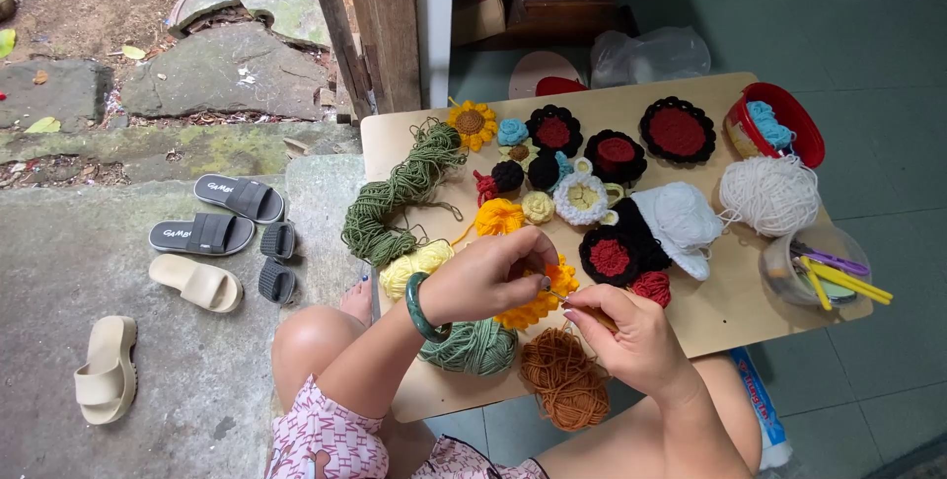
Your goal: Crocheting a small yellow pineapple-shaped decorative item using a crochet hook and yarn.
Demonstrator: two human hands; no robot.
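My left hand (488, 277), with a green bangle (422, 309) on the wrist, pinches an orange-yellow crocheted flower piece (538, 306) over the low wooden table (730, 316). My right hand (626, 331) grips a thin crochet hook (572, 302), its tip at the flower. A green yarn ball (478, 346) and a brown yarn ball (564, 375) lie just below the hands. A red-and-black crocheted round (610, 256) sits right of the hands.
Crocheted flowers, red-and-black rounds (677, 130), a green yarn skein (395, 198), white yarn (769, 193), a red bowl (779, 124) and a clear cup of hooks (819, 267) cover the table. Sandals (212, 222) lie on the concrete at left. My bare knees sit below the table.
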